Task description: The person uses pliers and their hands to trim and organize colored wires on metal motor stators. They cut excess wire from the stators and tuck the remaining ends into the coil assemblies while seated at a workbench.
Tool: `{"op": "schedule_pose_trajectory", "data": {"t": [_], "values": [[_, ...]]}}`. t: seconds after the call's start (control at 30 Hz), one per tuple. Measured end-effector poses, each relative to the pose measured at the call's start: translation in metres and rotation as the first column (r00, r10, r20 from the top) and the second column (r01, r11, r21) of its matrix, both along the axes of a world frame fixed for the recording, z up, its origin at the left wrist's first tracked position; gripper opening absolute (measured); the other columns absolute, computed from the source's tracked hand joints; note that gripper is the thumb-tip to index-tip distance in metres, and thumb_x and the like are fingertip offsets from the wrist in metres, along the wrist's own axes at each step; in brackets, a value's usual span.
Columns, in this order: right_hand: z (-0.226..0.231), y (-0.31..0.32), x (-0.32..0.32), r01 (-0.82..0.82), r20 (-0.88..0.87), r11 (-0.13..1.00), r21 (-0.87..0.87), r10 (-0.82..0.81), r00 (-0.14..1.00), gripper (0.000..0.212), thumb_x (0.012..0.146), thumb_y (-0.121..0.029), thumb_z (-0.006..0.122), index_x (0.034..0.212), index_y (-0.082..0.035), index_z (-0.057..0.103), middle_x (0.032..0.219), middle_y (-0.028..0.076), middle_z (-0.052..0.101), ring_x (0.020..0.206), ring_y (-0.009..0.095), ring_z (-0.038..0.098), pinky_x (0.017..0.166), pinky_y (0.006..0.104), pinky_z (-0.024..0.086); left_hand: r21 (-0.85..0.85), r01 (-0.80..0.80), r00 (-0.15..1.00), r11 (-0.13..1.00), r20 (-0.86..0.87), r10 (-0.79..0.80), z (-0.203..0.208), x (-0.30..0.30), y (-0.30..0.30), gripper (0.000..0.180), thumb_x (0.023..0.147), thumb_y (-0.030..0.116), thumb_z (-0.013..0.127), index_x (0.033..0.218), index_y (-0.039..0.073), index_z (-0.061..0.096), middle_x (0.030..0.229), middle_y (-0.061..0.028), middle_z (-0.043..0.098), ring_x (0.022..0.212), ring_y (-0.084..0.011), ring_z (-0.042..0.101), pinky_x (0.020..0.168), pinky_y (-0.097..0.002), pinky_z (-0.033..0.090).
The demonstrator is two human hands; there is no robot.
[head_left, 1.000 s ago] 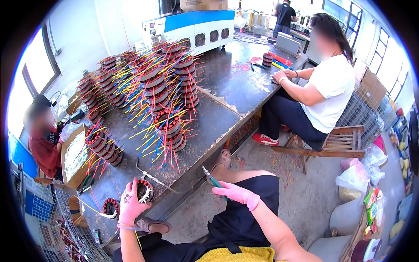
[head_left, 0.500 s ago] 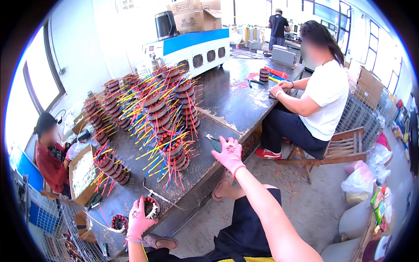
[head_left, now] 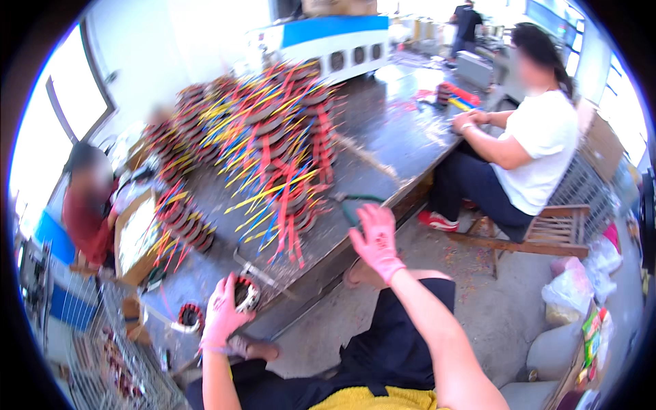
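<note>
My left hand (head_left: 224, 311), in a pink glove, is at the front edge of the dark table, its fingers round the side of a wound motor stator (head_left: 249, 294). This ring has a dark hollow middle and white binding on its coils. My right hand (head_left: 377, 240), gloved in pink too, reaches forward over the table's edge. Its fingers are on the spread green handles of a pair of pliers (head_left: 350, 199); blur hides how firmly they close. A second small stator (head_left: 190, 316), red with white wire, lies left of my left hand. A thin metal tool (head_left: 263, 272) lies just beyond.
Tall stacks of stators (head_left: 273, 137) with red, yellow and blue leads fill the table's middle. A blue-and-white machine (head_left: 335, 44) stands behind. One person (head_left: 529, 137) sits at right, another (head_left: 89, 198) at left beside an open carton (head_left: 137, 236).
The view has tilted and shifted. My right hand has drawn slightly nearer along with the pliers, whose handles now show spread. My left hand keeps its place at the stator.
</note>
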State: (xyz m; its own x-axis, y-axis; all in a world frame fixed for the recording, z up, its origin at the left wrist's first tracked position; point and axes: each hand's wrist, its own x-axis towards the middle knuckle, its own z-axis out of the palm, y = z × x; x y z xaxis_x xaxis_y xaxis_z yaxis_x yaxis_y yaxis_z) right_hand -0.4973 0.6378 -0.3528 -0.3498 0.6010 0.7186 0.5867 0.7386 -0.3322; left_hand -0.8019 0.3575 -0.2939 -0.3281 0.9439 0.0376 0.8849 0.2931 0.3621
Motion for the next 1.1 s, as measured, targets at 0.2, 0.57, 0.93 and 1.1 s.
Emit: {"op": "schedule_pose_trajectory", "data": {"t": [0.2,0.57,0.93,1.1], "values": [[-0.056,-0.064,0.022,-0.381,-0.054,0.867,-0.322,0.384,0.922,0.036,0.086,-0.013,0.064,0.121,-0.003,0.060,0.118,0.014,0.062,0.111,0.031,0.058,0.095,0.0405,0.048,-0.041,-0.022,1.000,0.999,-0.007,0.021,0.012,0.012,0.008,0.104,0.058,0.029,0.087,0.146,0.005,0.038,0.133,-0.0212,0.051,0.120,-0.0411,0.054,0.101,-0.0446,0.046],[-0.011,-0.136,-0.142,-0.653,0.213,0.727,-0.214,0.687,0.695,0.046,0.091,-0.023,0.062,0.135,-0.010,0.054,0.131,0.009,0.057,0.122,0.024,0.054,0.107,0.0380,0.040,0.096,0.140,0.984,0.986,-0.121,-0.128,0.011,0.010,0.004,0.094,0.062,0.034,0.083,0.143,0.006,0.045,0.145,-0.0250,0.043,0.128,-0.0432,0.049,0.106,-0.0450,0.042],[0.011,-0.167,-0.095,-0.410,0.363,0.772,-0.485,0.604,0.709,0.035,0.085,-0.026,0.067,0.114,-0.008,0.061,0.110,0.012,0.060,0.106,0.031,0.059,0.091,0.0431,0.048,0.128,0.031,0.997,0.991,0.060,-0.039,-0.003,0.006,0.003,0.097,0.050,0.022,0.089,0.138,0.011,0.051,0.141,-0.0180,0.047,0.127,-0.0396,0.049,0.107,-0.0445,0.042],[0.028,-0.167,-0.137,-0.444,0.189,0.805,-0.393,0.544,0.818,0.044,0.082,-0.033,0.070,0.116,-0.008,0.059,0.107,0.012,0.062,0.104,0.031,0.061,0.090,0.0420,0.049,0.118,0.045,0.996,0.992,0.066,-0.053,-0.004,0.004,0.003,0.096,0.049,0.018,0.088,0.137,0.009,0.052,0.140,-0.0184,0.047,0.127,-0.0400,0.049,0.107,-0.0446,0.043]]}}
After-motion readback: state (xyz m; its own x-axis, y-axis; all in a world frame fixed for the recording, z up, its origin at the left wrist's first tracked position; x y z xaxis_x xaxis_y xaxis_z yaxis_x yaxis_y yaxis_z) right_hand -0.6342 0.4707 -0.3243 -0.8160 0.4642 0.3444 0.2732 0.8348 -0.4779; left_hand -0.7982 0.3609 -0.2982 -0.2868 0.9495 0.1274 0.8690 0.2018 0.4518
